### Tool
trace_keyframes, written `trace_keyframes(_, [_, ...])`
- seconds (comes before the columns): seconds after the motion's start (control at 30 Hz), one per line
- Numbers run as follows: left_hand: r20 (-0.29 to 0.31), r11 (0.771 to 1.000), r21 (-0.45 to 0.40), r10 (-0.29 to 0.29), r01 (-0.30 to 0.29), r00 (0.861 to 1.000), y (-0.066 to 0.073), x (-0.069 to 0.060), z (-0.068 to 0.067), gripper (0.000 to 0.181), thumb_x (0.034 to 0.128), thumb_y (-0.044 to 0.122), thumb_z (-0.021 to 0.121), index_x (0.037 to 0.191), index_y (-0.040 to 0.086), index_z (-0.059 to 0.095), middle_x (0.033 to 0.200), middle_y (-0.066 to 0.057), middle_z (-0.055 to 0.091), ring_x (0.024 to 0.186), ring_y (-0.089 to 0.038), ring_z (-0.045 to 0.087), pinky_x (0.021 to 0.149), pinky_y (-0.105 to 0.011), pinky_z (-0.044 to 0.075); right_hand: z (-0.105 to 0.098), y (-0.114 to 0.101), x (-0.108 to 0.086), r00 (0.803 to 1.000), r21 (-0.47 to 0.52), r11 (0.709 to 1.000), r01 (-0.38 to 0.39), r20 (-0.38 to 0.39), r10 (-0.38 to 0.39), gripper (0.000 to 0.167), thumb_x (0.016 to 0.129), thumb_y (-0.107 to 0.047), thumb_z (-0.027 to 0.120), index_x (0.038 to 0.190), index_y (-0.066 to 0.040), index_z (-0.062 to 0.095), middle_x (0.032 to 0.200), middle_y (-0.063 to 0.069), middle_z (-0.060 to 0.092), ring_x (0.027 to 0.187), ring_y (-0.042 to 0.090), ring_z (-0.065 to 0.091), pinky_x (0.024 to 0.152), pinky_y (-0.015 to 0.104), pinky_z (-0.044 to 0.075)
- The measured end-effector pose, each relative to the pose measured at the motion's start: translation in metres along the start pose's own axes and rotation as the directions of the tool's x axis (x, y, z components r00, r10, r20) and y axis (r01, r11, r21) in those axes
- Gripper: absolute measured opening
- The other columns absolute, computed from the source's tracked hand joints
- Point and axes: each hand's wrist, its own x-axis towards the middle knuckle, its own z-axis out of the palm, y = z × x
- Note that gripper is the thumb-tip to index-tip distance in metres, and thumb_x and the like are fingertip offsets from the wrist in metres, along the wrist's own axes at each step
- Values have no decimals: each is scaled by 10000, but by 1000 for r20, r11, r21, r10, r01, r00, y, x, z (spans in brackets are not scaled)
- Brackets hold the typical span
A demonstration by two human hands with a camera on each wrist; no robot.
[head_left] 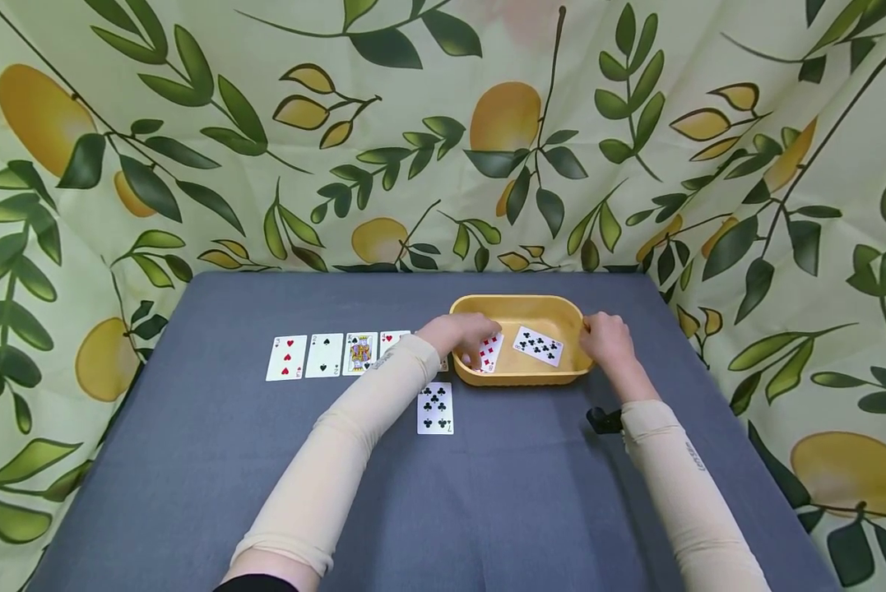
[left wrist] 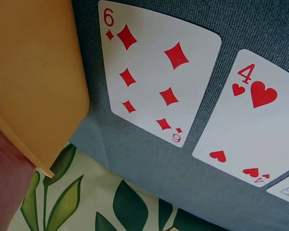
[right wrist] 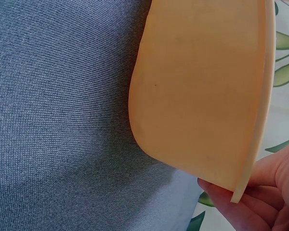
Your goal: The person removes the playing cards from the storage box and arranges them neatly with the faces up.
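A yellow oval tray [head_left: 531, 380] holds two face-up playing cards, a diamonds card [head_left: 491, 355] at its left end and a black-suited card [head_left: 538, 346] near its middle. My left hand [head_left: 461, 332] reaches over the tray's left rim, fingers beside the diamonds card and partly covering it. Whether they pinch it is hidden. At the opposite end, my right hand [head_left: 607, 339] pinches the tray rim, with thumb and fingers on either side of it in the right wrist view. Just outside the tray lies a six of diamonds [left wrist: 149, 79], mostly hidden by my left hand in the head view.
Leftward from the six runs a row: four of hearts [left wrist: 248, 122], a king [head_left: 359, 353], a two of spades [head_left: 325, 355] and a three of hearts [head_left: 287, 358]. A seven of clubs [head_left: 435, 409] lies nearer me. Patterned cloth [head_left: 428, 99] hangs behind the grey table [head_left: 213, 460].
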Motion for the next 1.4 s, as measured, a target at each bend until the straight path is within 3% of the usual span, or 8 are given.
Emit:
trace_keyframes(0.23, [-15,999,37,10,-10,1000,0,0,0,732,787,267,829,1399,73,477,1069,-8,561,978,-132,495,890,-256,429,0,0,1,1000,1,1000,11,-3,-11,173,920,1,507,783,30,609,653,127,492,563,240,510,468,274,390])
trace_keyframes(0.47, [-29,994,109,36,-33,999,-1,0,3,618,782,308,821,1288,77,553,957,-6,557,882,-137,499,791,-260,435,0,2,-1,998,-14,999,53,-44,-53,275,910,13,503,639,-27,522,594,90,442,532,224,469,466,280,359])
trace_keyframes(0.73, [-17,993,114,42,-40,999,-3,1,4,648,772,345,827,1299,98,542,950,10,540,895,-133,495,797,-253,423,0,1,0,998,1,999,51,-32,-51,256,918,9,502,669,-15,556,598,94,447,535,225,480,469,278,368])
trace_keyframes(0.9, [-36,992,116,54,-49,998,-4,3,5,601,771,328,821,1256,88,559,883,14,519,844,-135,489,740,-247,413,0,1,-1,998,0,999,50,-32,-50,274,920,5,502,650,-25,534,589,90,427,529,226,475,467,280,361])
trace_keyframes(1.4, [-88,989,137,66,-54,994,-5,3,4,539,744,340,829,1157,98,582,884,9,556,807,-130,510,691,-246,432,-2,-1,-1,1000,-1,1000,28,-3,-28,221,920,6,501,708,3,565,634,119,465,567,243,486,487,290,373])
